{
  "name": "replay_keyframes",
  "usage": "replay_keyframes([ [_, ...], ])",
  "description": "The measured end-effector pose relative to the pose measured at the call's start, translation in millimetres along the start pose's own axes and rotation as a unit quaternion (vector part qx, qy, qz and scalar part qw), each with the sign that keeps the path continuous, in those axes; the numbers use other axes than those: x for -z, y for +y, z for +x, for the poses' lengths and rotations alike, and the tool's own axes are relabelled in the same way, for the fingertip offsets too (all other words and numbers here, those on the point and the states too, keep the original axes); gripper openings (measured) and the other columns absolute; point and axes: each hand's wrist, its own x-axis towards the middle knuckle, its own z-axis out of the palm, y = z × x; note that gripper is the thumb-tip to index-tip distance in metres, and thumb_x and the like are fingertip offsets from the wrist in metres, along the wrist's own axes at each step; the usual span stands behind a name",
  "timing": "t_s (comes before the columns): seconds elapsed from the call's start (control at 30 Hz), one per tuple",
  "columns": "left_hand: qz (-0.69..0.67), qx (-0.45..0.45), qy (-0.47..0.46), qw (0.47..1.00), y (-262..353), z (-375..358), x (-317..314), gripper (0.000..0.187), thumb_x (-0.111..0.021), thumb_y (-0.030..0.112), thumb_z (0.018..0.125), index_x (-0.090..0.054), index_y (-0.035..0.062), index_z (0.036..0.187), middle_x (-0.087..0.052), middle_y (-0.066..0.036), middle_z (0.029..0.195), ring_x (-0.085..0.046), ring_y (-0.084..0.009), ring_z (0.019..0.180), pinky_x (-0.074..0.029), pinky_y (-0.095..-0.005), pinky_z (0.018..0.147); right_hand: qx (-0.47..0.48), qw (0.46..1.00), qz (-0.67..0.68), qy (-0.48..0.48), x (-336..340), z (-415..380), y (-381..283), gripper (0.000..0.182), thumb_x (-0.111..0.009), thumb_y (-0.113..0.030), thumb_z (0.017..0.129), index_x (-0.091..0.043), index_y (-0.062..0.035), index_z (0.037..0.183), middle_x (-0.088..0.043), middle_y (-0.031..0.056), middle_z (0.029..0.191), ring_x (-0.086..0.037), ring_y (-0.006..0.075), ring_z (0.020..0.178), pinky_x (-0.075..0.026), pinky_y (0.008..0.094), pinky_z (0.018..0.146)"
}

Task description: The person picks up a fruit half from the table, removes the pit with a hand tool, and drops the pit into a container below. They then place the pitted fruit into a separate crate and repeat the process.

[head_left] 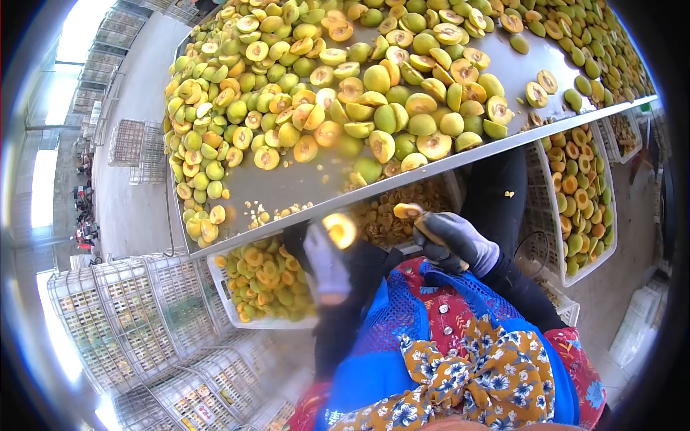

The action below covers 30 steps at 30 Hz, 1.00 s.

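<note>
My left hand [327, 264], in a pale glove and blurred by motion, holds a halved stone fruit [339, 230] with its cut face showing. Its place is just below the metal table's front edge, above a crate of fruit halves [266, 280]. My right hand [456, 238], in a lavender glove with dark grey palm, is closed round a short tool with a wood-coloured handle [431, 231]. At the tool's far end is a small orange-brown piece [407, 210]; whether it is fruit or a stone I cannot make out. The two hands are apart.
Halved yellow-green fruit heaps the metal table [287, 188], whose raised rim [460, 159] runs in front of me. Loose pits and scraps fill a container [402, 208] under it. Another crate of halves [575, 201] stands at right. Stacked plastic crates [136, 309] stand at left.
</note>
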Motion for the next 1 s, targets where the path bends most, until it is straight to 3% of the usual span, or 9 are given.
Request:
replay_keyframes([
  [0.07, 0.296, -0.010, 0.004, 0.955, 9.5, 3.1, 53.3, 0.029, -0.050, 0.015, 0.098, -0.056, -0.0022, 0.120, -0.061, -0.021, 0.115, -0.063, -0.0351, 0.097, -0.053, -0.0385, 0.082, 0.023, 0.949, -0.284, 0.134, 19.3, 11.0, 9.3, 0.037, -0.051, -0.039, 0.102, -0.054, -0.0029, 0.095, -0.047, 0.0018, 0.055, -0.051, 0.0137, 0.046, -0.043, 0.0295, 0.046],
  [0.1, 0.448, 0.001, 0.015, 0.894, -10.8, 7.3, 78.4, 0.031, -0.045, 0.029, 0.100, -0.062, 0.0059, 0.114, -0.064, -0.024, 0.105, -0.060, -0.0393, 0.100, -0.049, -0.0433, 0.087, 0.126, 0.835, -0.512, 0.157, 26.4, 10.4, 12.4, 0.029, -0.053, -0.031, 0.100, -0.052, -0.0021, 0.099, -0.058, 0.0142, 0.063, -0.062, 0.0281, 0.059, -0.049, 0.0429, 0.058],
  [0.2, 0.601, 0.032, 0.088, 0.794, 5.3, 30.1, 92.9, 0.039, -0.052, 0.030, 0.097, -0.059, 0.0001, 0.122, -0.059, -0.025, 0.120, -0.052, -0.0428, 0.116, -0.044, -0.0494, 0.095, 0.112, 0.725, -0.654, 0.186, 25.3, 16.0, 16.4, 0.027, -0.053, -0.024, 0.098, -0.052, 0.0003, 0.110, -0.063, 0.0277, 0.082, -0.066, 0.0402, 0.076, -0.049, 0.0510, 0.068],
  [0.33, 0.367, -0.042, 0.043, 0.928, 19.6, 126.6, 35.7, 0.053, -0.058, 0.040, 0.093, -0.058, -0.0019, 0.125, -0.061, -0.028, 0.117, -0.054, -0.0456, 0.113, -0.043, -0.0470, 0.098, 0.098, 0.701, -0.686, 0.168, 18.8, 26.4, 13.0, 0.036, -0.054, -0.020, 0.096, -0.049, 0.0007, 0.125, -0.064, 0.0298, 0.097, -0.063, 0.0438, 0.092, -0.049, 0.0509, 0.079],
  [0.6, 0.007, -0.051, -0.104, 0.993, 18.1, 158.6, -42.7, 0.062, -0.074, 0.029, 0.079, -0.048, -0.0042, 0.124, -0.062, -0.023, 0.112, -0.061, -0.0341, 0.103, -0.050, -0.0403, 0.089, 0.241, 0.704, -0.607, 0.279, 25.5, 13.6, 22.0, 0.035, -0.060, -0.018, 0.093, -0.050, -0.0021, 0.123, -0.067, 0.0241, 0.090, -0.065, 0.0434, 0.088, -0.052, 0.0495, 0.077],
  [0.63, -0.098, 0.072, -0.131, 0.984, 42.1, 135.5, -33.2, 0.046, -0.072, 0.015, 0.085, -0.051, 0.0024, 0.123, -0.065, -0.009, 0.099, -0.062, -0.0129, 0.066, -0.049, -0.0235, 0.054, 0.215, 0.705, -0.613, 0.285, 18.4, 11.3, 18.4, 0.031, -0.060, -0.019, 0.094, -0.050, -0.0024, 0.119, -0.067, 0.0234, 0.088, -0.065, 0.0434, 0.086, -0.052, 0.0499, 0.075],
  [0.67, -0.153, 0.037, -0.158, 0.975, 29.5, 125.8, -30.3, 0.041, -0.069, 0.013, 0.087, -0.050, 0.0072, 0.122, -0.063, -0.006, 0.094, -0.056, -0.0075, 0.055, -0.042, -0.0175, 0.045, 0.188, 0.706, -0.618, 0.291, 10.3, 9.5, 15.1, 0.028, -0.059, -0.019, 0.094, -0.051, -0.0028, 0.115, -0.067, 0.0228, 0.085, -0.065, 0.0435, 0.083, -0.052, 0.0502, 0.074],
  [0.9, -0.478, 0.286, -0.367, 0.745, 58.4, 33.4, -17.8, 0.045, -0.049, 0.045, 0.099, -0.057, 0.0064, 0.122, -0.066, -0.008, 0.096, -0.063, -0.0146, 0.076, -0.050, -0.0220, 0.058, 0.263, 0.641, -0.695, 0.194, -43.6, 13.8, 1.5, 0.026, -0.059, -0.022, 0.095, -0.048, 0.0012, 0.101, -0.063, 0.0214, 0.072, -0.064, 0.0413, 0.067, -0.050, 0.0490, 0.058],
  [1.0, -0.277, -0.001, -0.291, 0.916, 72.9, -0.4, -33.2, 0.046, -0.066, 0.025, 0.091, -0.050, 0.0008, 0.127, -0.064, -0.010, 0.103, -0.065, -0.0201, 0.087, -0.053, -0.0293, 0.070, 0.196, 0.616, -0.739, 0.192, -55.3, 9.5, -3.6, 0.027, -0.059, -0.023, 0.096, -0.047, 0.0006, 0.100, -0.061, 0.0208, 0.069, -0.063, 0.0411, 0.064, -0.049, 0.0488, 0.054],
])
